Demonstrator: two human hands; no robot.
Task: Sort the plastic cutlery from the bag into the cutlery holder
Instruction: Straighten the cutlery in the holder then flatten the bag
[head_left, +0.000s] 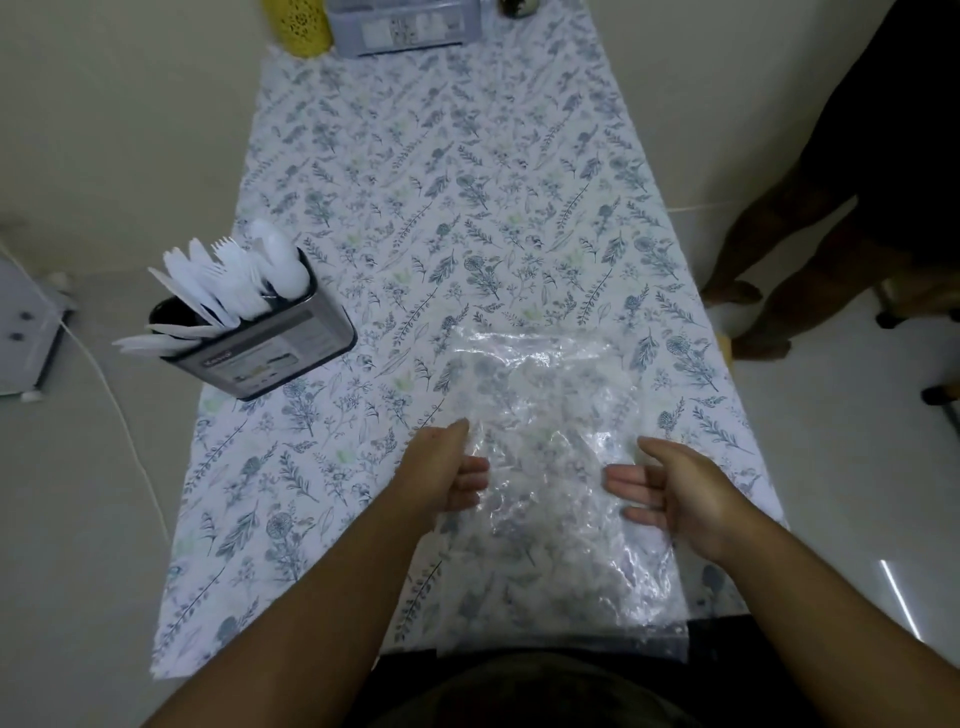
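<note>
A clear plastic bag (550, 415) lies crumpled and flat on the flowered tablecloth, its near end hanging over the table's front edge. No cutlery shows inside it. My left hand (441, 473) pinches the bag's left edge, thumb on top and fingers blurred behind the plastic. At the bag's right side is my right hand (675, 493), fingers apart and pointing left, touching the plastic without gripping it. The dark metal cutlery holder (270, 348) stands at the table's left edge, filled with white plastic forks, spoons and knives (234, 286).
The tablecloth-covered table (441, 182) runs away from me. A grey box (405, 26) and a yellow container (298, 26) stand at the far end. A person's legs (769, 260) are beside the table on the right. A white cable (124, 415) lies on the floor at left.
</note>
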